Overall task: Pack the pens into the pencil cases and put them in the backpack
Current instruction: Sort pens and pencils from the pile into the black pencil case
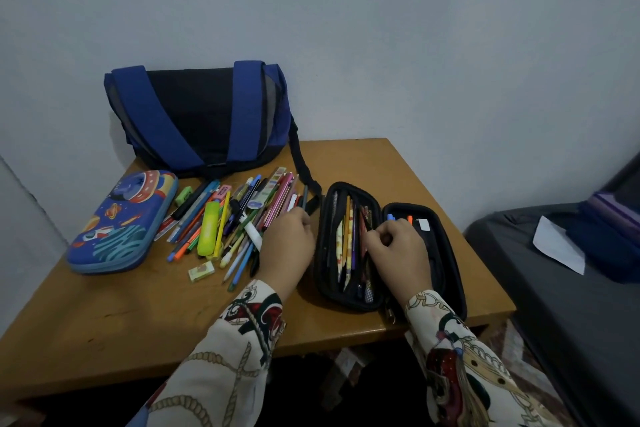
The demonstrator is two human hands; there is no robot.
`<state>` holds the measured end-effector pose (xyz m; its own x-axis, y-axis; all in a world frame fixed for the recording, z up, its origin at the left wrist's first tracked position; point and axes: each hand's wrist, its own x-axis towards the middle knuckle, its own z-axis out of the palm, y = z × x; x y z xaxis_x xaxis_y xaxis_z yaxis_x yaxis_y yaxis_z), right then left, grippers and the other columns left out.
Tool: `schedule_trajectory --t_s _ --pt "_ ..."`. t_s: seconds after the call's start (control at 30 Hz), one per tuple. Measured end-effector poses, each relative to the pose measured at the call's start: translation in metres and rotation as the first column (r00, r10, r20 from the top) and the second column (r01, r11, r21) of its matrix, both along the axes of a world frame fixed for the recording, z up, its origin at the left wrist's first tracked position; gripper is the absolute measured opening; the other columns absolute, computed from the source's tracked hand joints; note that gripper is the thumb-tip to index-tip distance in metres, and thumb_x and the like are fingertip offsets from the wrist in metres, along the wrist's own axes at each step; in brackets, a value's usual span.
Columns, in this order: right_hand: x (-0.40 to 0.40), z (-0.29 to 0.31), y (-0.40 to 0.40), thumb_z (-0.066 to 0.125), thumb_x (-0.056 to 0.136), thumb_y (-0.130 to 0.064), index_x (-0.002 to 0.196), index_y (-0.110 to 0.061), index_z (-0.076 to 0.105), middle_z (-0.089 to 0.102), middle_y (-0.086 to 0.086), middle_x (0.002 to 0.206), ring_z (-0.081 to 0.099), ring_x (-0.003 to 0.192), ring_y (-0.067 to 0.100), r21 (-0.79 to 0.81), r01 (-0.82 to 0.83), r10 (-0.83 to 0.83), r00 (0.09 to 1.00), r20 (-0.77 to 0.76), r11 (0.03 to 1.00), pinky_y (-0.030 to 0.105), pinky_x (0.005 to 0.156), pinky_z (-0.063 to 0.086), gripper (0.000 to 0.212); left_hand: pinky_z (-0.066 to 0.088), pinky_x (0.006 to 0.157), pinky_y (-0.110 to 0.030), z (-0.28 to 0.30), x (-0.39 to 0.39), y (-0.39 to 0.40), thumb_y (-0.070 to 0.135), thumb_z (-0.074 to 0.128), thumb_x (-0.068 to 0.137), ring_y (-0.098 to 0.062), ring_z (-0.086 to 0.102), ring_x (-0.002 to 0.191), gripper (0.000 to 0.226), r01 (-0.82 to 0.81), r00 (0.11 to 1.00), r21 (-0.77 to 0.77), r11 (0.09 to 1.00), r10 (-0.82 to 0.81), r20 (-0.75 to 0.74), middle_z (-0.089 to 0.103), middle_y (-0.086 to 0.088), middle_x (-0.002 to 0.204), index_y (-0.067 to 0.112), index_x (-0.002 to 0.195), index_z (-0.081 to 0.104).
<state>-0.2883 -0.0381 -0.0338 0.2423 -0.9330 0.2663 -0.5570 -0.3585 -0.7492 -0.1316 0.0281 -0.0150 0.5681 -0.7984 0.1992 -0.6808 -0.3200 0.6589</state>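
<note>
the left hand (287,246) reaches far over the worktop (138,315), fingers pinching a dark pen (305,197) at the right edge of the pen pile (228,225). the right hand (398,246), fingers curled, rests in the open black pencil case (446,253), just right; its grasp is unclear.

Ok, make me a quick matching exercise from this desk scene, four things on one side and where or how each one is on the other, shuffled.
Things:
1. blue space-print pencil case
2. black pencil case
3. backpack
4. yellow highlighter

Descriptions:
A. lying open, pens inside
B. against the wall at the table's far edge
C. in the loose pile of pens
D. closed, at the table's left side

Pairs: 1-D, 2-A, 3-B, 4-C
</note>
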Motion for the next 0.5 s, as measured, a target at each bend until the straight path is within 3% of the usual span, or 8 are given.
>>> schedule_trajectory --t_s 0.1,0.2,0.37,0.5 --pt "0.0 0.001 0.0 0.06 0.088 -0.021 0.067 -0.009 0.053 0.049 0.001 0.074 0.049 0.07 0.014 -0.005 0.018 -0.018 0.999 0.026 1.0 0.041 0.078 0.045 0.025 0.045 0.066 -0.032 -0.003 0.004 -0.006 0.012 0.046 0.098 -0.023 0.06 0.081 0.018 0.053 0.994 0.146 0.988 -0.065 0.085 0.063 -0.007 0.088 0.006 0.094 0.063" --pt "0.0 0.002 0.002 0.06 0.088 -0.023 0.063 -0.017 0.049 0.048 -0.002 0.073 0.048 0.069 0.011 -0.004 0.012 -0.012 1.0 -0.008 1.0 0.043 0.083 0.046 0.028 0.04 0.063 -0.031 -0.004 0.001 -0.008 0.003 0.044 0.095 -0.026 0.057 0.074 0.021 0.061 0.981 0.262 0.963 -0.107 0.164 0.057 -0.009 0.079 0.009 0.076 0.05" --pt "0.0 0.001 0.002 0.06 0.087 -0.022 0.066 -0.013 0.052 0.049 -0.001 0.074 0.049 0.069 0.012 0.0 0.015 -0.015 1.0 -0.01 1.0 0.047 0.086 0.047 0.025 0.036 0.057 -0.03 -0.001 0.002 -0.008 0.0 0.043 0.094 -0.02 0.044 0.059 0.032 0.057 0.975 0.292 0.955 -0.116 0.188 0.042 -0.002 0.061 0.01 0.063 0.044" --pt "0.001 0.0 0.001 0.06 0.088 -0.023 0.062 -0.017 0.05 0.049 -0.002 0.071 0.049 0.069 0.011 -0.022 0.0 -0.001 0.999 -0.047 1.0 0.043 0.085 0.046 0.028 0.035 0.052 -0.028 0.008 0.009 -0.008 0.013 0.053 0.092 -0.018 0.046 0.052 0.036 0.04 0.992 0.239 0.97 -0.066 0.103 0.043 -0.001 0.055 0.013 0.057 0.044"
